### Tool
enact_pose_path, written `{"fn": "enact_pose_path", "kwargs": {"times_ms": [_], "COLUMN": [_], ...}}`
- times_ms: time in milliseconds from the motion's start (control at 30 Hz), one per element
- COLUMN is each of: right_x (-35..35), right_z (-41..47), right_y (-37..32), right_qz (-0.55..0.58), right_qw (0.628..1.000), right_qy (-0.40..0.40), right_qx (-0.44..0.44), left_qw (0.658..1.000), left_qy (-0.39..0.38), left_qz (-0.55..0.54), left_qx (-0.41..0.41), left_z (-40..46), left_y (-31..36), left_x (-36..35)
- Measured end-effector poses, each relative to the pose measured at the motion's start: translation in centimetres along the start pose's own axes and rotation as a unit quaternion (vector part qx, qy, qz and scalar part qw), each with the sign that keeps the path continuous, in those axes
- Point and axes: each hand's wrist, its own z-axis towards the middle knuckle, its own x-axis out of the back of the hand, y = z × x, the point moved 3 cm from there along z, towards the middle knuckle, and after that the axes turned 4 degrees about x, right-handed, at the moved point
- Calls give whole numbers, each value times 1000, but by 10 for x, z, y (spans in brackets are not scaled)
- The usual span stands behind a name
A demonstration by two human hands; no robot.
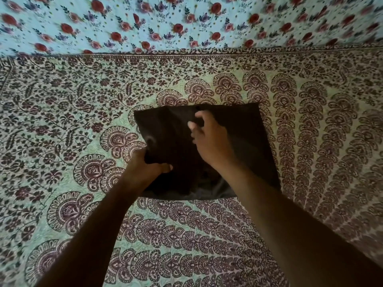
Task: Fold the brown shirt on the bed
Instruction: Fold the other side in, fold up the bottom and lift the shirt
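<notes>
Your bed is covered with a big printed bedspread (87, 125), pale green with dark purple leaf and fan shapes. Behind it, at the far edge, lies a light blue cloth (186, 23) with red roses on it.

The brown shirt (250, 139) sits in the middle of the bedspread, right in front of you. It is already folded down into a dark, almost square shape. Its left side is lifted up off the bed, and the right side lies flat.

Your left hand (148, 165) is closed tight around the near left edge of the shirt, with the cloth bunched in your fist. Your right hand (209, 137) is over the top middle of the shirt. Its fingers are curled, and the fingertips (200, 116) pinch a small bit of the cloth.
</notes>
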Motion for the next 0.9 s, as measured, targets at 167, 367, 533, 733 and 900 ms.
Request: {"fn": "enact_pose_path", "kwargs": {"times_ms": [167,367,533,733,900], "right_x": [15,36,57,93,94], "right_z": [9,2,-10,-41,-95], "right_y": [-42,-65,-60,-67,-117], "right_qz": [29,-90,-188,-121,3], "right_qw": [992,983,979,991,998], "right_qy": [-80,-110,-53,37,38], "right_qx": [-98,-118,-60,-31,-44], "left_qw": [969,932,940,910,952], "left_qy": [-187,-311,-292,-136,-19], "left_qz": [-150,-157,-133,-389,-306], "left_qx": [-62,-96,-114,-36,8], "left_z": [-30,-58,-73,-102,-126], "left_y": [21,33,38,18,-38], "left_x": [-14,-56,-84,-68,-18]}}
